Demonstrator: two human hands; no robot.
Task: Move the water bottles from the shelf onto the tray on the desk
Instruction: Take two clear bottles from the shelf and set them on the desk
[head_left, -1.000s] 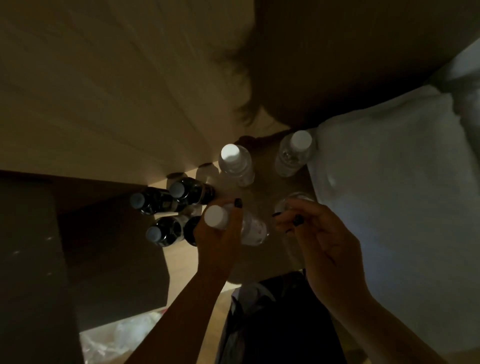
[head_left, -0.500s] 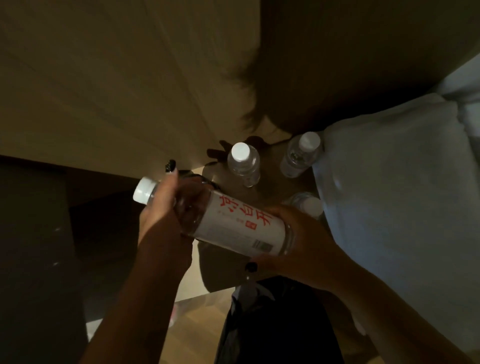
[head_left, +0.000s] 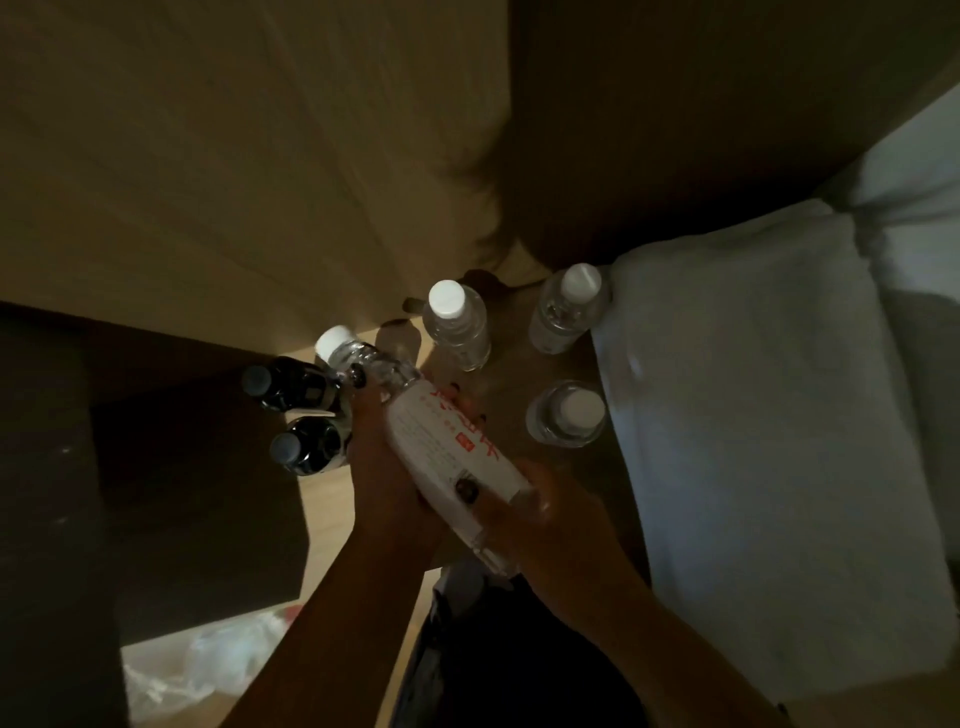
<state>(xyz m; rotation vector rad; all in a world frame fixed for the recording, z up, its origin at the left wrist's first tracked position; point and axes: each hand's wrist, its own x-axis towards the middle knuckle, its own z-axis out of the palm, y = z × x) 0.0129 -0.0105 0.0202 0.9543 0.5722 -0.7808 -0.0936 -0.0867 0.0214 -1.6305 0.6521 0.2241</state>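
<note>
A clear water bottle with a white label and red print (head_left: 441, 447) lies tilted between both my hands, its white cap pointing up-left. My left hand (head_left: 389, 467) grips its upper body from the left. My right hand (head_left: 540, 514) holds its base from below. Three more clear water bottles with white caps stand upright on the brown shelf surface (head_left: 498, 384): one at the back middle (head_left: 454, 325), one at the back right (head_left: 569, 306), one nearer on the right (head_left: 569, 418). No tray is in view.
Two dark bottles with grey caps (head_left: 291, 382) (head_left: 306, 447) stand left of my hands. A white folded cloth (head_left: 753, 415) fills the right side. A wooden wall (head_left: 234, 182) rises behind. Crumpled clear plastic (head_left: 208, 660) lies on the floor below left.
The held bottle has swung from pointing left to pointing up-left and moved right. My left hand slid from its neck to its body. The dark bottles show again.
</note>
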